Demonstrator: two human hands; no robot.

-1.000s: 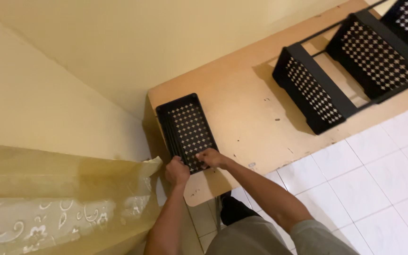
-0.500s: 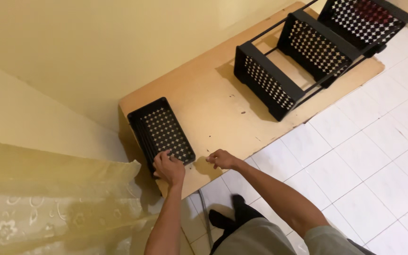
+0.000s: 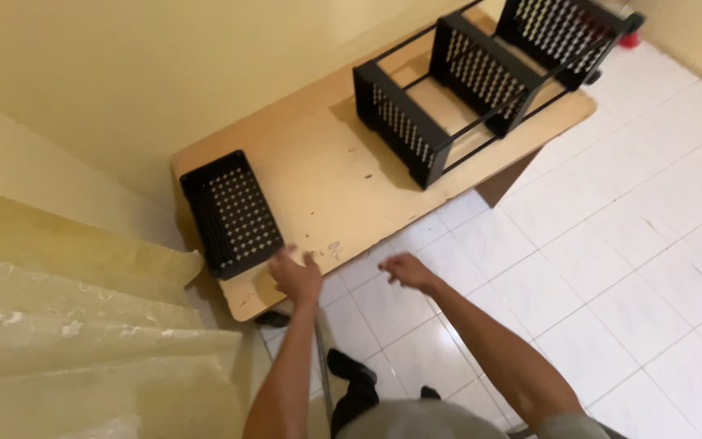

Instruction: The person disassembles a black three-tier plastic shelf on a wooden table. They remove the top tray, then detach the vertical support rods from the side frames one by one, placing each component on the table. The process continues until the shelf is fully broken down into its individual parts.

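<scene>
Left hand (image 3: 296,277) fingers spread, empty, at worktop (image 3: 343,175) edge just beside stacked black perforated trays (image 3: 231,211). Right hand (image 3: 406,271) loosely open, empty, over tiled floor (image 3: 635,244). Stack set down, released. Black three-basket rack (image 3: 481,73) lying untouched, well apart.

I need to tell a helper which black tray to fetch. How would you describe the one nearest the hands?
On the light wooden table against the yellow wall, look at the end beside the curtain. The loose black perforated tray lies flat there, just beyond the left hand. Unlike the trays of the black rack at the far end, it stands alone, joined to no rods.
</scene>
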